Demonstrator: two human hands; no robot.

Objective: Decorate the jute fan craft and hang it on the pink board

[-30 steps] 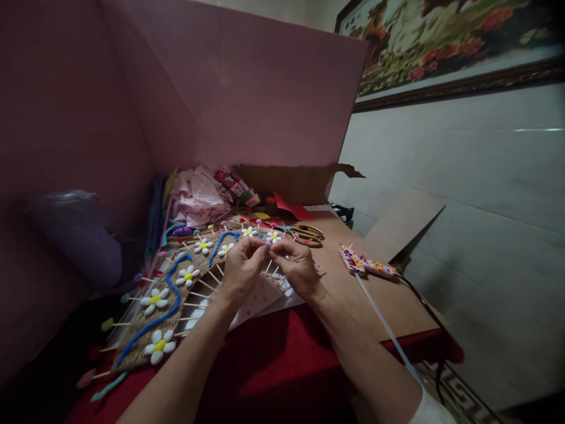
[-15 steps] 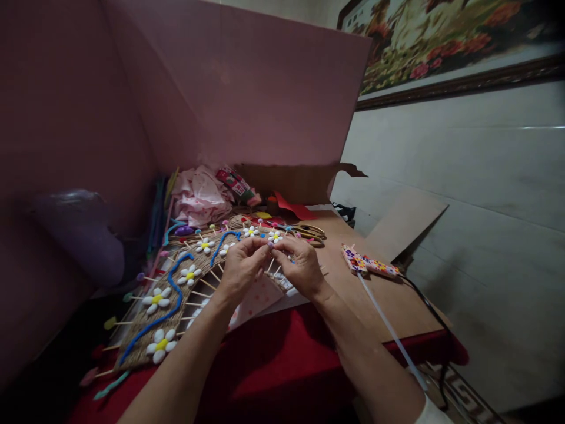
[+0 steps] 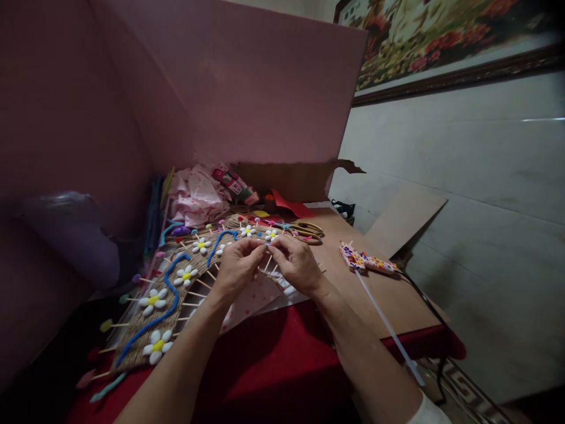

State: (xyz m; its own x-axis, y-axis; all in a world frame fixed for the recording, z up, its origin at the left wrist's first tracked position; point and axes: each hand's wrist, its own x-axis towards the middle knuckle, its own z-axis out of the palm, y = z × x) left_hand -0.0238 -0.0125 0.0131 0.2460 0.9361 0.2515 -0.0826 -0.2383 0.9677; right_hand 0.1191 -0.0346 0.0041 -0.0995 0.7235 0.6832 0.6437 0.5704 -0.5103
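Over the far right part of a curved twine-covered craft panel (image 3: 145,333), my left hand (image 3: 241,268) and my right hand (image 3: 298,265) meet fingertip to fingertip. Both pinch a small purplish lump (image 3: 267,245), perhaps modelling clay, mostly hidden by the fingers. The panel bears white flowers with yellow centres, such as a near flower (image 3: 158,346), and a wavy blue strip (image 3: 173,294). Thin sticks tipped with coloured blobs, among them a yellow-green blob (image 3: 106,325), stick out along its outer edge.
Gold-handled scissors (image 3: 309,228) lie beyond my right hand. On the brown board (image 3: 366,306) rests a flower-patterned glue gun (image 3: 366,260) with a glue stick and a black cord. Crumpled pink cloth (image 3: 196,191) and a red sheet (image 3: 291,204) are at the back. Red cloth (image 3: 273,359) covers the table.
The view has shifted slightly. My fingers have closed more tightly around the purplish lump, so less of it shows. Both hands stay in nearly the same place.
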